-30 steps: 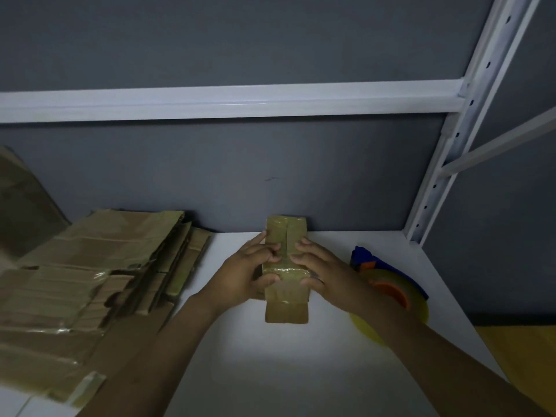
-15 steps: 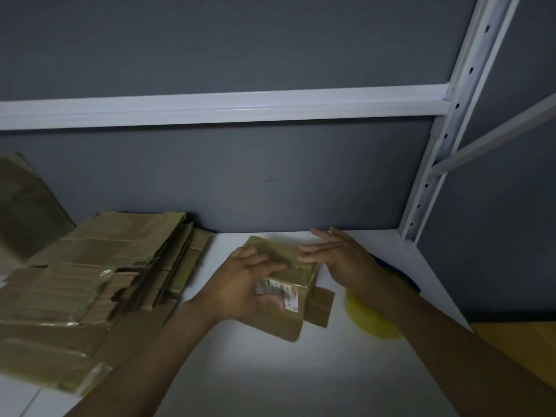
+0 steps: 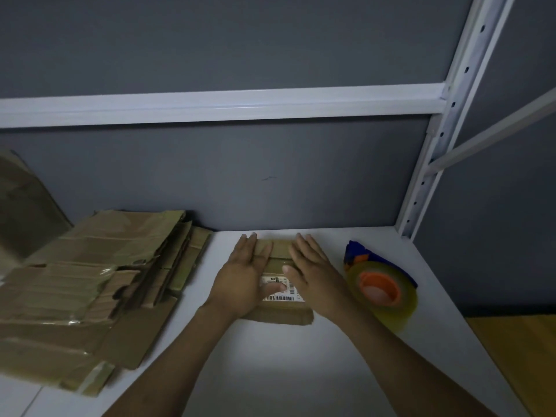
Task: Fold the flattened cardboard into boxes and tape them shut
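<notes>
head view: small brown cardboard box (image 3: 279, 255), white barcode label, near white table's (image 3: 270, 371) back edge.
hands: left hand (image 3: 243, 278) and right hand (image 3: 313, 275) flat, fingers straight, pressing its top.
risk: box may spring open if released before tape holds.

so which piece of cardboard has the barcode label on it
The small piece under the left hand and right hand; its white barcode label shows between them. The stack at left shows no label.

White shelf (image 3: 270, 371) in front of me, flattened cardboard stack (image 3: 90, 284) on its left, small cardboard box (image 3: 279, 254) mid-shelf, tape dispenser (image 3: 380, 288) right.
</notes>
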